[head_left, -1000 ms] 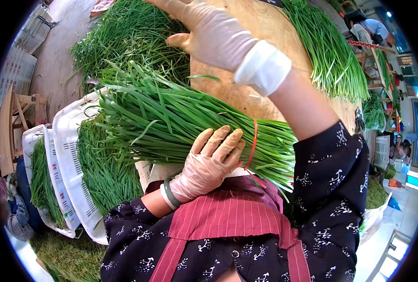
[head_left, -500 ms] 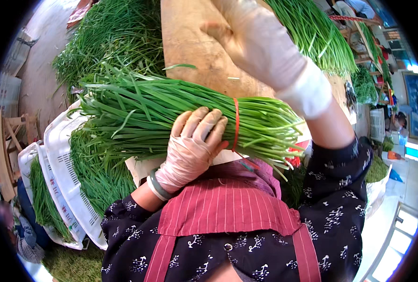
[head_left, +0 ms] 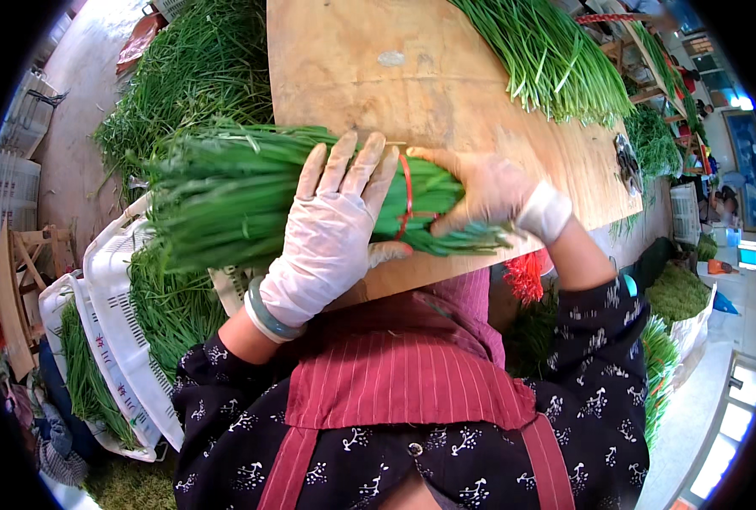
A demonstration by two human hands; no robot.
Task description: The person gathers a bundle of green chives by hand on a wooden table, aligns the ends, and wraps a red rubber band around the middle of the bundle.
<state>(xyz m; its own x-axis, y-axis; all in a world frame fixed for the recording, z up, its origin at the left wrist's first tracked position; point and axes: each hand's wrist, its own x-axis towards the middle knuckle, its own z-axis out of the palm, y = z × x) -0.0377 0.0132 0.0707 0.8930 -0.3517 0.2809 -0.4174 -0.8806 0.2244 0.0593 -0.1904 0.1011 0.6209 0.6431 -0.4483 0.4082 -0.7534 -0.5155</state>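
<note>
Head view, looking down over a red striped apron (head_left: 412, 374) and dark patterned sleeves. Both hands wear thin pale gloves. Left hand (head_left: 331, 234) lies across the top of a bundle of long green chives (head_left: 250, 200), fingers spread flat over the stalks, thumb tucked under the near side; grip closed on the bundle. Right hand (head_left: 480, 191) wraps the cut end of the same bundle, just right of a red rubber band (head_left: 407, 200) circling the stalks; grip also closed on it. A pale green bangle (head_left: 267, 319) sits at the left wrist.

Bundle is held crosswise above the near edge of a wooden table (head_left: 369, 59), leaf tips pointing to the person's left, out past the table edge. A second heap of loose chives (head_left: 548, 59) lies on the table's far right corner.

Left of the table: white slatted plastic crates (head_left: 110, 297), stacked at a slant, each holding laid chives; the nearest crate's contents sit directly below the bundle's tips. Beyond them a large loose pile of chives (head_left: 199, 76) lies on the floor.
</note>
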